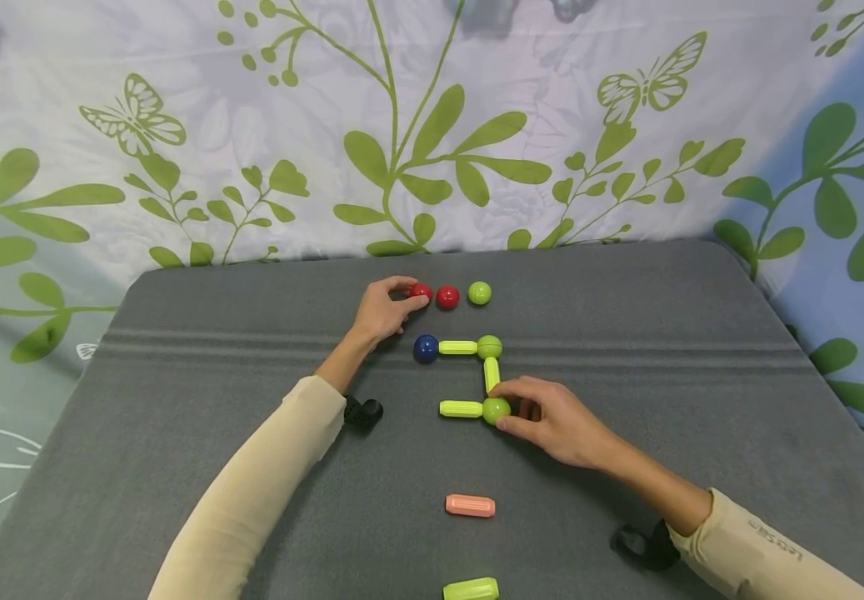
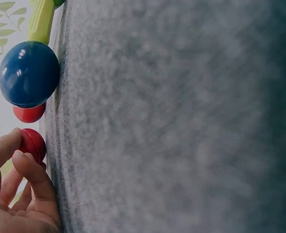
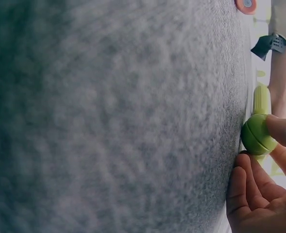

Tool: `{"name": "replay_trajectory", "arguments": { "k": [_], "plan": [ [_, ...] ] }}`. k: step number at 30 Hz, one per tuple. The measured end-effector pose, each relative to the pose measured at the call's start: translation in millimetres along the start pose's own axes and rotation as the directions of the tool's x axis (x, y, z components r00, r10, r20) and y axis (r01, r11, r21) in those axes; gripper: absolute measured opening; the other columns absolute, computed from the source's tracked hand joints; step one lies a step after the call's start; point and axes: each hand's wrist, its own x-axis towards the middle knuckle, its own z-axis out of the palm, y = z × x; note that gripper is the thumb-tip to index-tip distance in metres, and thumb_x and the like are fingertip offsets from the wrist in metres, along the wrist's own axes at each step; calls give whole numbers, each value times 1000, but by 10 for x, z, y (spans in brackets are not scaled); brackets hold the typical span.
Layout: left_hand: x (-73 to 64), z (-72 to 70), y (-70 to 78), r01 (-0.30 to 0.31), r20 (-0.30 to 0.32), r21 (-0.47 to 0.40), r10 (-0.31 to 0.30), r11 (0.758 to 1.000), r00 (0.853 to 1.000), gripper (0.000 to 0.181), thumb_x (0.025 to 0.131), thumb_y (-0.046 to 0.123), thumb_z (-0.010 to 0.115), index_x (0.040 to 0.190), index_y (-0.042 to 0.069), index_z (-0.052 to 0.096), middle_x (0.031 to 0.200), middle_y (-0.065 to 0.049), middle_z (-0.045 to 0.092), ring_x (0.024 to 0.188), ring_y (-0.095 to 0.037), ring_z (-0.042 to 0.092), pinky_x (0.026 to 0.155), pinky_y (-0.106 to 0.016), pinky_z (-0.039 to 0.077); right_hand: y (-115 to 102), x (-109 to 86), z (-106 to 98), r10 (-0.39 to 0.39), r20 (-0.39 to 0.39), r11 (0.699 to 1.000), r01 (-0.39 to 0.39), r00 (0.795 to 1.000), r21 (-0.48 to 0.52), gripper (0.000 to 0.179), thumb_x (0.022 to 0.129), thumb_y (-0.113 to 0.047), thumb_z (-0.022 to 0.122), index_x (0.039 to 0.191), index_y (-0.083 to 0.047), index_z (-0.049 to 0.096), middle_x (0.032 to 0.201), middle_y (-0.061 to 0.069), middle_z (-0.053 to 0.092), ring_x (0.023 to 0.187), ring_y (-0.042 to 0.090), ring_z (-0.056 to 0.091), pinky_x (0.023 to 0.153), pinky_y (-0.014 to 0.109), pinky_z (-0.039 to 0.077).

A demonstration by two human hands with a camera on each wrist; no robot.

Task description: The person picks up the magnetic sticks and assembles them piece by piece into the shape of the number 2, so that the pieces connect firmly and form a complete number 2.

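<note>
In the head view, my left hand (image 1: pixel 382 313) pinches a red ball (image 1: pixel 422 292) between thumb and fingers at the far side of the table. Beside it lie a second red ball (image 1: pixel 447 297) and a loose green ball (image 1: pixel 480 293). My right hand (image 1: pixel 565 423) grips a green ball (image 1: pixel 496 411) at the near corner of a joined shape. From that ball a yellow-green rod (image 1: pixel 461 409) points left, and another rod (image 1: pixel 491 375) runs up to a green corner ball (image 1: pixel 489 347). A third rod (image 1: pixel 457 347) links that corner to a blue ball (image 1: pixel 426 348).
An orange rod (image 1: pixel 470 506) lies nearer on the grey table (image 1: pixel 252 467), with a yellow-green rod (image 1: pixel 471 589) at the bottom edge of the view. Black wrist devices (image 1: pixel 645 546) are strapped to both wrists. A patterned cloth (image 1: pixel 289 125) hangs behind the table's far edge.
</note>
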Motion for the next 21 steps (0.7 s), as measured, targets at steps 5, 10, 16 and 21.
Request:
{"name": "replay_trajectory", "arguments": {
  "k": [5,10,16,21],
  "plan": [
    [-56,-32,-1,-3,-2,-34,3,999,1000,41,94,25,70,131,9,61,119,-9,61,66,-17,56,48,-26,48,-3,0,0,5,2,1000,-5,1000,0,28,91,-18,74,118,-15,68,97,-7,62,72,8,55,60,27,47],
    [-204,-112,1,-6,-61,-120,-2,993,998,39,94,28,71,127,10,63,114,-7,63,65,-20,56,44,-25,46,-4,-1,0,3,4,1000,-3,1000,-4,29,91,-17,74,119,-14,68,96,-7,62,72,8,55,60,27,47],
    [-478,-235,13,-15,-17,-177,12,984,1000,37,94,28,70,125,10,63,112,-8,63,63,-25,55,42,-27,45,-2,-1,-5,-2,2,1000,2,1000,-7,30,90,-16,74,119,-13,68,96,-7,62,72,8,54,61,27,47],
    [-778,-278,26,-10,68,-155,20,988,998,39,95,26,70,128,8,61,112,-11,61,52,-18,51,41,-31,46,0,-3,-2,-2,-2,1000,2,1000,-13,30,90,-15,75,119,-14,68,96,-7,62,72,8,55,61,28,47]
  ]
}}
